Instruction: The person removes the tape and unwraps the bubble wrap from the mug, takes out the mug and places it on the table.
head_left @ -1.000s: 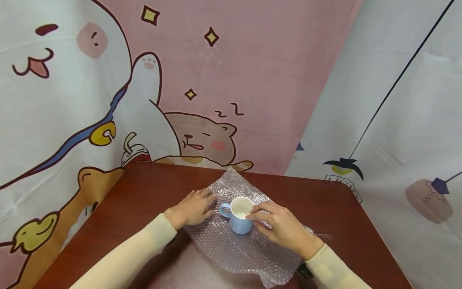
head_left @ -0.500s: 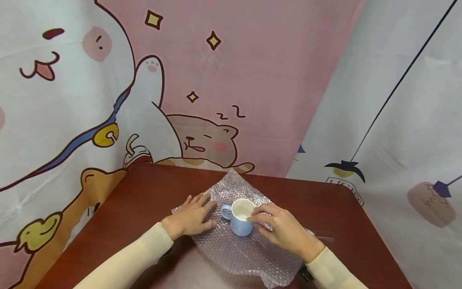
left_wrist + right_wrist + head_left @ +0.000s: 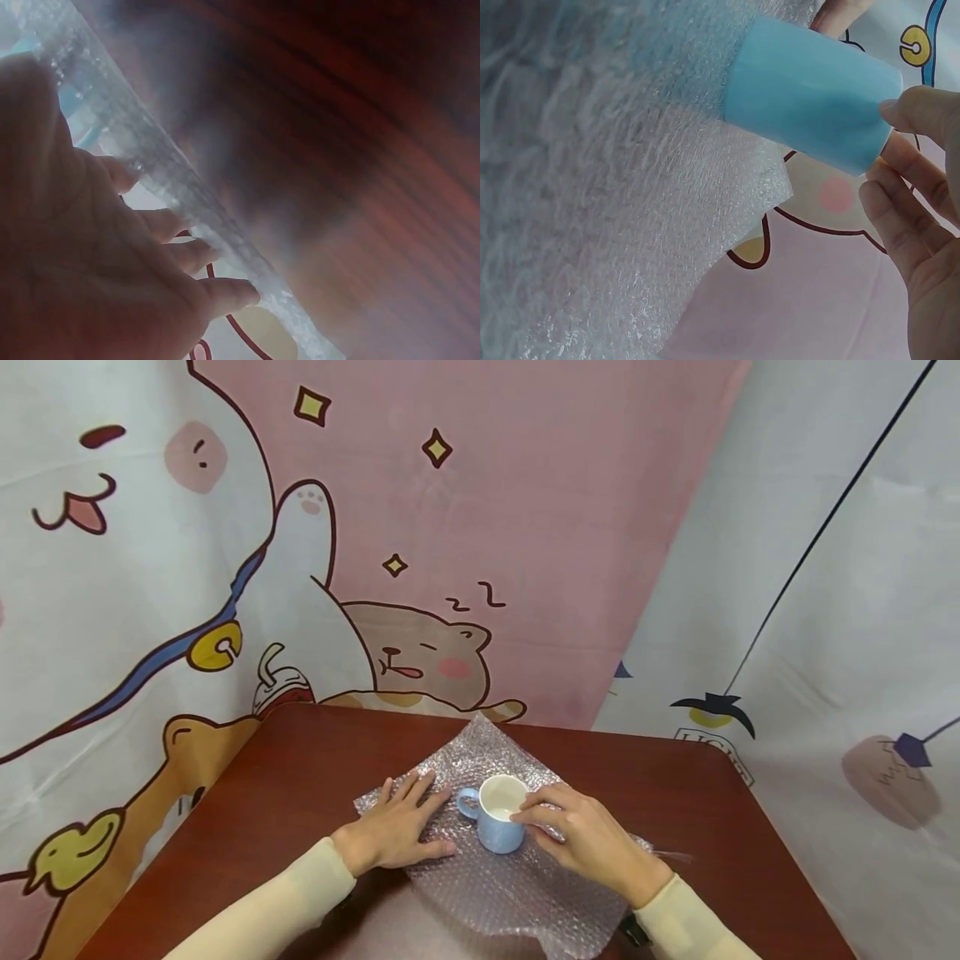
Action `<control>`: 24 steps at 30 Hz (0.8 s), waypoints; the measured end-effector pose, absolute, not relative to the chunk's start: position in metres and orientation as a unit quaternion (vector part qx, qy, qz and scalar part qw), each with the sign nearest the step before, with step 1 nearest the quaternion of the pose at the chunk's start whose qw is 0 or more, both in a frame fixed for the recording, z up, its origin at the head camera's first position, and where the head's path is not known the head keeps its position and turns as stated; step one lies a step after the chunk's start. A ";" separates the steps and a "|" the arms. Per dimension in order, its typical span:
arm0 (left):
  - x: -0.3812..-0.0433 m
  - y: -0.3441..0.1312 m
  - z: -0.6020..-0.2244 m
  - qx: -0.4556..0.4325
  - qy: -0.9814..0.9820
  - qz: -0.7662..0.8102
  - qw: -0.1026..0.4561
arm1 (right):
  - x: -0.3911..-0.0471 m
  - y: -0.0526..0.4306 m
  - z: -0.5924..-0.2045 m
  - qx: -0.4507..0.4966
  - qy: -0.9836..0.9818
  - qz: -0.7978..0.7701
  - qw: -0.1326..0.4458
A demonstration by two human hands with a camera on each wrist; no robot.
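A light blue mug (image 3: 500,828) with a white inside stands upright on a sheet of bubble wrap (image 3: 517,893), its handle pointing left. My right hand (image 3: 588,835) pinches the mug's rim on its right side, thumb outside the wall, as the right wrist view shows with the mug (image 3: 810,94) close up. To the left of the handle, my left hand (image 3: 393,831) lies with fingers spread on the bubble wrap's left part. In the left wrist view the fingers (image 3: 232,295) reach along the edge of the bubble wrap (image 3: 180,180).
Beneath the wrap is a dark red-brown wooden table (image 3: 330,752) with rounded far corners. A cartoon-printed cloth (image 3: 570,527) hangs behind it and along the sides. A small dark object (image 3: 634,932) shows under the right wrist.
My left hand has slid a little left and toward me, its fingers spreading wider, and the wrap's left corner now shows. The right hand keeps its pinch on the mug.
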State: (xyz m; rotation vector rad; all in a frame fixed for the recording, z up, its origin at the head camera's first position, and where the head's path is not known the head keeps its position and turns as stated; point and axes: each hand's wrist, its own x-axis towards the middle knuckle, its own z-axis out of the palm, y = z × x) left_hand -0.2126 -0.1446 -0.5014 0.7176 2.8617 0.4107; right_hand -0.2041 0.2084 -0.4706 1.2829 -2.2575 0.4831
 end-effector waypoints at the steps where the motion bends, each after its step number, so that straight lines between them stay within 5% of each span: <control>1: -0.212 -0.145 -0.502 0.239 0.957 0.138 0.083 | -0.204 0.208 -0.470 0.470 -0.828 0.176 0.248; 24: -0.211 -0.144 -0.509 0.232 0.959 0.128 0.105 | -0.202 0.208 -0.467 0.456 -0.844 0.168 0.227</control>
